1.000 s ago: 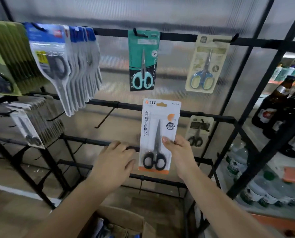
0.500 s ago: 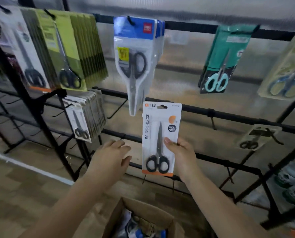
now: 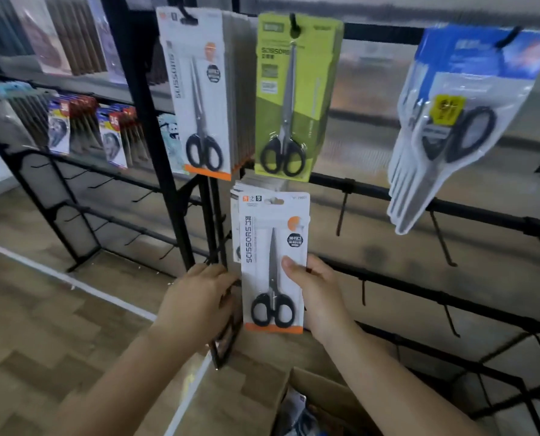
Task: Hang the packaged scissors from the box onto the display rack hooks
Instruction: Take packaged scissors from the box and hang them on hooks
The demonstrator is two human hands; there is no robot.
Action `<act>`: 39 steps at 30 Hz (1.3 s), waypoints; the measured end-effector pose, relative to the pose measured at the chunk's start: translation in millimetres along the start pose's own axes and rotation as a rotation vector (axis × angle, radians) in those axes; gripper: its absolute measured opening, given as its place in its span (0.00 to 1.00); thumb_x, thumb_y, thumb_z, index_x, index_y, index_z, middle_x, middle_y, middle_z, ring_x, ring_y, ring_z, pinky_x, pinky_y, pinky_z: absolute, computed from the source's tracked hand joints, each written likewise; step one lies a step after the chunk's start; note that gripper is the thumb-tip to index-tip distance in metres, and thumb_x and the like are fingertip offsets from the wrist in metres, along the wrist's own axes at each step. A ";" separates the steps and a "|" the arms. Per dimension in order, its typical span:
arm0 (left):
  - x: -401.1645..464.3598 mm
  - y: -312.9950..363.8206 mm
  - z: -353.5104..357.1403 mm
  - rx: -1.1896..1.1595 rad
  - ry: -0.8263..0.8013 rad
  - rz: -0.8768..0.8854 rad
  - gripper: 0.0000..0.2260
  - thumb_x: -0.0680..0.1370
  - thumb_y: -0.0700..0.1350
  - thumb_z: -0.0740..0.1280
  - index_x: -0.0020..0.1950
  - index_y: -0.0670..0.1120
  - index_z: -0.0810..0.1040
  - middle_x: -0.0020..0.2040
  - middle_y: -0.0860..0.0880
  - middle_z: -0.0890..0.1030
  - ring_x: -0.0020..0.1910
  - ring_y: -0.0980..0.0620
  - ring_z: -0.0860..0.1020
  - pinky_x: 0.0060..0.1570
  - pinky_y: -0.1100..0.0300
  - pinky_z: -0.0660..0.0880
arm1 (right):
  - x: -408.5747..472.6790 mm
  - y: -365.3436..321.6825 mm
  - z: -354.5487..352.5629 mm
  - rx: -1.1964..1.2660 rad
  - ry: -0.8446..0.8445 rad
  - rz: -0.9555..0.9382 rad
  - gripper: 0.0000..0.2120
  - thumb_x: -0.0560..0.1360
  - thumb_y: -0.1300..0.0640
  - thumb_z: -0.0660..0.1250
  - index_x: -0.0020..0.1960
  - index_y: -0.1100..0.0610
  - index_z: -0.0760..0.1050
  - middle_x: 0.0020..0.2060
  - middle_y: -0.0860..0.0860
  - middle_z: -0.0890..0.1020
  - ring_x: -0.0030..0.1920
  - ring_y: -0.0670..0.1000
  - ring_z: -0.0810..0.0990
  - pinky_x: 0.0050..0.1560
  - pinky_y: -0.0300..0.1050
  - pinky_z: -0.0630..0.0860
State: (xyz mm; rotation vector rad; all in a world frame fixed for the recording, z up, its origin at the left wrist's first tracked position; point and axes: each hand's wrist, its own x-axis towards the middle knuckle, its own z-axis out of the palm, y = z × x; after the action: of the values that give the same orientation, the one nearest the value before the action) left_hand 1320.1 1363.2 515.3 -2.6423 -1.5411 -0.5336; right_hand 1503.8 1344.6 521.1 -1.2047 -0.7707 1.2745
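Holding a white scissors pack [image 3: 273, 262] upright in front of the black rack [image 3: 388, 196], right hand [image 3: 317, 297] grips its right edge: thumb on the front face by the blade, fingers curled behind the card. Pack shows black-handled scissors, an orange strip along the bottom and a hang slot at the top. Whether the slot is on a hook: cannot tell. It sits just in front of a stack of same-type packs [image 3: 238, 215] hanging on the middle rail.

Left hand [image 3: 196, 305] is just left of the pack, fingers loosely curled and together, knuckles toward the camera. Fingertips reach toward the pack's left edge and the stack behind it; contact is hidden, so cannot tell if it pinches anything.

Top rail, left to right:
- white long-scissors packs [image 3: 199, 96], full stack, orange bottom strip
- green packs [image 3: 290, 99], black-handled scissors
- blue-topped clear packs [image 3: 451, 121], hanging tilted

Several bare hooks [image 3: 438, 237] stick out of the middle and lower rails to the right.

Open cardboard box [image 3: 322, 401] sits on the floor at bottom centre, below the right forearm, with packaged goods inside, blurred. Further left, another rack section carries other small packaged items [image 3: 89, 130], too blurred to identify. Wood-pattern floor [image 3: 42, 325] with a white line across it.
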 end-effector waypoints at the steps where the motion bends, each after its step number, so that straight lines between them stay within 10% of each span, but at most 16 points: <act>1: 0.6 -8.5 -6.7 0.002 0.012 -0.001 0.12 0.69 0.49 0.61 0.42 0.47 0.82 0.38 0.51 0.81 0.36 0.44 0.80 0.26 0.54 0.78 | 1.3 -1.8 9.7 0.009 -0.008 -0.020 0.07 0.76 0.63 0.66 0.51 0.56 0.80 0.49 0.55 0.85 0.51 0.57 0.83 0.55 0.55 0.78; 5: 8.3 -31.0 -30.7 -0.025 0.084 -0.015 0.06 0.68 0.43 0.72 0.43 0.46 0.83 0.40 0.50 0.82 0.37 0.44 0.79 0.28 0.55 0.77 | 5.6 -18.5 42.1 -0.006 -0.043 -0.137 0.07 0.76 0.63 0.66 0.52 0.58 0.80 0.47 0.54 0.85 0.47 0.53 0.83 0.42 0.41 0.79; 12: 41.4 -51.1 -80.7 -0.071 0.279 -0.152 0.10 0.76 0.44 0.67 0.56 0.44 0.80 0.52 0.45 0.81 0.49 0.41 0.78 0.41 0.53 0.73 | 35.6 -78.3 109.8 -0.238 -0.046 -0.469 0.07 0.76 0.60 0.67 0.41 0.50 0.77 0.39 0.49 0.82 0.43 0.48 0.80 0.49 0.49 0.77; 16: 59.9 -59.5 -109.1 -0.050 0.337 -0.140 0.12 0.77 0.44 0.66 0.60 0.45 0.79 0.55 0.44 0.80 0.53 0.41 0.77 0.45 0.51 0.75 | 48.2 -116.8 144.0 -0.258 0.014 -0.634 0.14 0.76 0.58 0.66 0.39 0.70 0.73 0.32 0.56 0.72 0.32 0.49 0.69 0.38 0.41 0.63; 19: 69.5 -60.2 -121.2 -0.029 0.368 -0.131 0.13 0.77 0.45 0.65 0.61 0.44 0.78 0.56 0.44 0.80 0.54 0.42 0.76 0.46 0.52 0.74 | 51.0 -140.7 161.2 -0.292 0.042 -0.694 0.17 0.77 0.60 0.65 0.30 0.57 0.67 0.27 0.49 0.70 0.28 0.44 0.66 0.30 0.37 0.62; 39: 70.0 -61.8 -111.9 -0.137 0.321 -0.153 0.09 0.77 0.45 0.65 0.53 0.44 0.81 0.48 0.44 0.81 0.47 0.41 0.77 0.42 0.49 0.76 | 72.8 -132.0 165.6 -0.448 0.187 -0.484 0.13 0.75 0.61 0.64 0.33 0.63 0.68 0.31 0.55 0.72 0.30 0.52 0.69 0.31 0.41 0.60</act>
State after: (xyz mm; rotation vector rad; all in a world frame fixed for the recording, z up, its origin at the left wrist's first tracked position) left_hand 1268.3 1430.6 633.6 -2.3847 -1.6601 -1.0492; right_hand 1400.2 1469.5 675.4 -1.3570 -1.1619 0.5984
